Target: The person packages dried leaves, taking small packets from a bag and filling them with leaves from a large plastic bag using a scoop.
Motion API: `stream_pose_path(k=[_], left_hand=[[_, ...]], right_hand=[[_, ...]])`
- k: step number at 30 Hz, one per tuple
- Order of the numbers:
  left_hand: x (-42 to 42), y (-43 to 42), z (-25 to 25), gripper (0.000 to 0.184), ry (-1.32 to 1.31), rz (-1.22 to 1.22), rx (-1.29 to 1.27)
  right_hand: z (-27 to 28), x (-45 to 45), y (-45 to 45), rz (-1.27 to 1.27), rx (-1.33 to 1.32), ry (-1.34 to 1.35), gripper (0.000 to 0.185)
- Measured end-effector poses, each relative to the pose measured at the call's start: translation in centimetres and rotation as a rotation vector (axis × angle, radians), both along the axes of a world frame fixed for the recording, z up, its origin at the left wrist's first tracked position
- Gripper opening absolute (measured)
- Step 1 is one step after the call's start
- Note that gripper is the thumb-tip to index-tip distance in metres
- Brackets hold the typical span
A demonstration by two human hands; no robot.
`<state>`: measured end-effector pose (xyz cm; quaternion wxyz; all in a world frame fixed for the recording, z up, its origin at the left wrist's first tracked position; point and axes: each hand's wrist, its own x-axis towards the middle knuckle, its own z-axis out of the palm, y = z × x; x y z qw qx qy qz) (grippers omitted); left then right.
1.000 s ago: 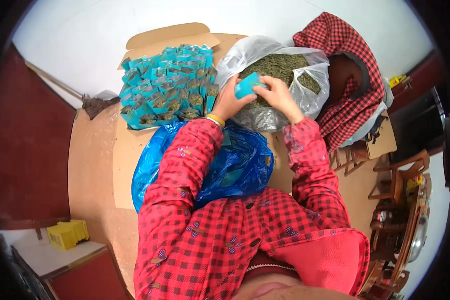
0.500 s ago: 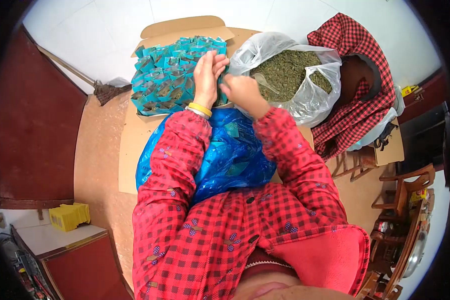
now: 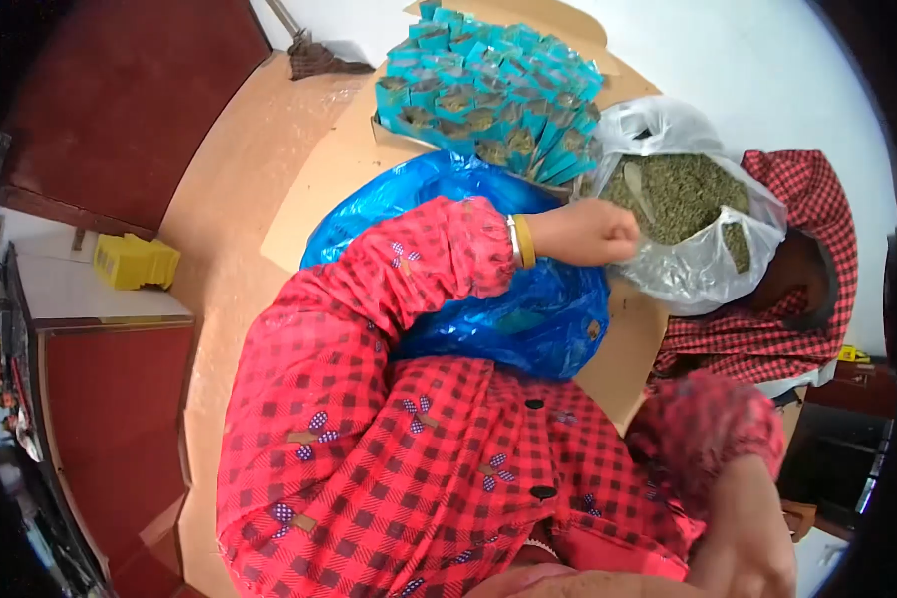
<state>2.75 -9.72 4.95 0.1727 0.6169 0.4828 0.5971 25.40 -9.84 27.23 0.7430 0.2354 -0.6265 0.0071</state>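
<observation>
My left hand [image 3: 580, 233], with a yellow band at the wrist, is closed in a fist over the blue plastic bag [image 3: 379, 214]. Its fingers lie at the near-left edge of a clear plastic bag [image 3: 703, 284]; whether anything is inside them is hidden. Dried green leaves [image 3: 690, 197] fill the clear bag, and a pale scoop [image 3: 641, 191] rests on them. Down at the lower right, close to my body, is my right hand [image 3: 746, 533]; its fingers are blurred and partly cut off. Many teal packets [image 3: 478, 85] stand upright in rows, open tops showing dried leaves.
Cardboard [image 3: 304, 204] lies under the bags. A red checked cloth [image 3: 817, 214] drapes over something at the right. Yellow objects [image 3: 135, 262] sit on a cabinet [image 3: 110, 399] at the left, and a dark mop head [image 3: 324, 60] is by the wall.
My hands were together between the packets and the clear bag. My left hand has shifted right and curled; my right hand has dropped to the lower right. The view has turned.
</observation>
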Motion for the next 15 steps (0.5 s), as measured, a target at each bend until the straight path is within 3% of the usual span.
stream_pose_path(k=[2,5,7,8,10,12,15], left_hand=[[0.6,-1.9,-1.2,0.026,0.373,-0.136,-0.43],[1.0,-4.4,-3.7,0.024,0.688,-0.111,-0.698],[1.0,-5.6,-4.4,0.022,0.764,-0.156,-0.809],[0.9,-6.0,-5.1,0.02,0.794,-0.127,-0.84],[0.8,-5.8,-5.5,0.019,0.83,-0.092,-0.872],[1.2,-5.7,-5.4,0.016,0.847,0.258,-0.652],[0.6,-4.9,-6.5,0.018,1.021,0.321,-0.644]], right_hand=[[2.9,0.4,-2.0,0.076,0.159,0.168,0.027],[5.5,0.0,-3.8,0.067,0.285,0.428,0.029],[5.1,0.9,-3.6,0.072,0.237,0.377,0.038],[4.4,2.0,-3.5,0.245,0.182,0.11,0.037],[3.8,4.2,-2.9,0.419,0.121,-0.15,0.035],[4.6,7.7,-1.5,0.294,0.115,-0.424,0.037],[5.5,10.3,0.1,0.187,0.129,-0.618,0.037]])
